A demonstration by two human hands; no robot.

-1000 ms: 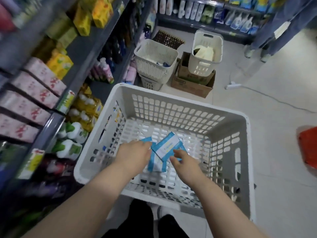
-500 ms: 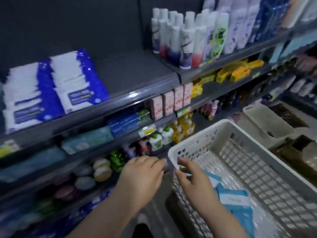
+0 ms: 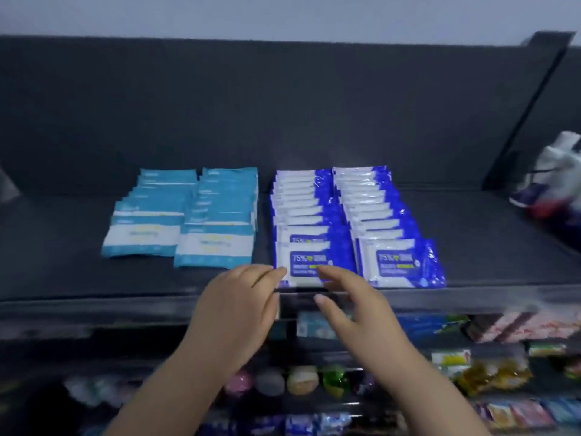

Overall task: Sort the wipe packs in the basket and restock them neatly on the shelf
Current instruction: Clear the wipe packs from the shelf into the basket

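On the dark top shelf point(image 3: 63, 247) lie two rows of light-blue wipe packs point(image 3: 213, 247) on the left and two rows of dark-blue and white wipe packs point(image 3: 396, 259) on the right. Both hands reach to the front pack point(image 3: 306, 262) of the left dark-blue row. The fingertips of my left hand point(image 3: 239, 306) are at that pack's lower left corner. My right hand point(image 3: 355, 303) hovers at its front edge with fingers spread and the thumb out. Neither hand holds a pack. The basket is out of view.
Blurred white bottles point(image 3: 559, 184) stand on the same shelf at the far right, beside a slanted dark upright point(image 3: 528, 114). Lower shelves point(image 3: 314, 382) below my hands hold boxes, round soaps and packets. Bare shelf surface lies left of the light-blue rows.
My view swung up from the basket to the top shelf. Both hands left the basket and rose to the front dark-blue pack; the light-blue packs they handled earlier are no longer in them.
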